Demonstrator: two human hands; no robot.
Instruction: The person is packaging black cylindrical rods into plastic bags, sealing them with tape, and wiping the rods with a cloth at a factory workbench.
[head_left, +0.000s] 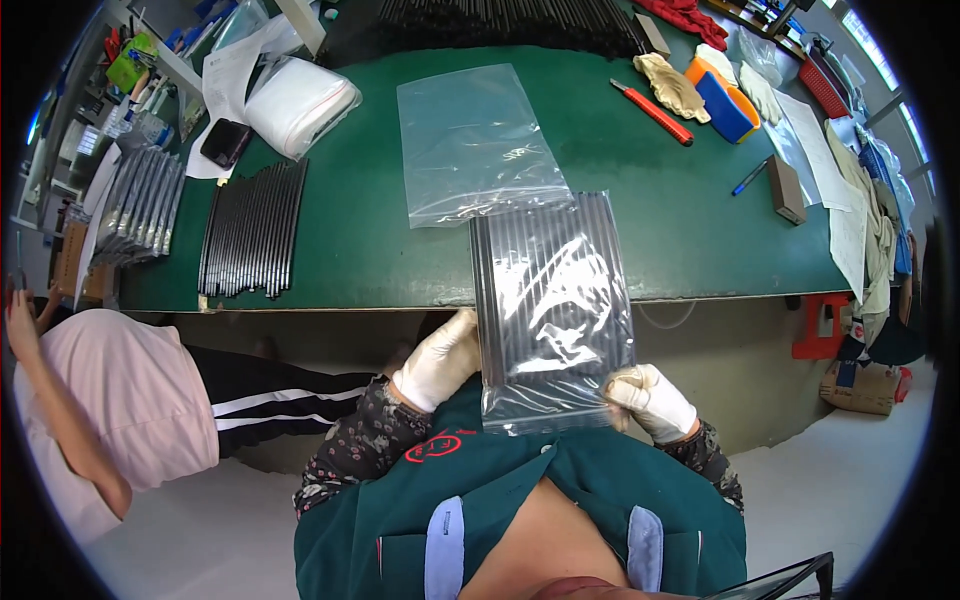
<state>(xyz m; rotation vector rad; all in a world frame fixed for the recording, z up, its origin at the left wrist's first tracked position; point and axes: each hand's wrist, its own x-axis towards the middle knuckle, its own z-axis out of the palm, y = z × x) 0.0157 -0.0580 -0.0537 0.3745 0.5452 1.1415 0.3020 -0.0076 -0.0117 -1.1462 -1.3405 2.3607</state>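
Observation:
A transparent plastic bag of black rods lies partly over the table's front edge, its near end hanging toward my body. My left hand, in a white glove, grips the bag's left side, with some fingers hidden behind it. At the lower right corner, my gloved right hand pinches the bag near its seal strip. Light glares off the plastic over the rods. Just beyond, a flat transparent bag rests on the green table, touching or overlapping the filled bag's far end.
Left on the table are a row of loose black rods, stacked filled bags, a phone and a plastic-wrapped white bundle. Right are a red cutter, tape and a brown block. Another person stands at left.

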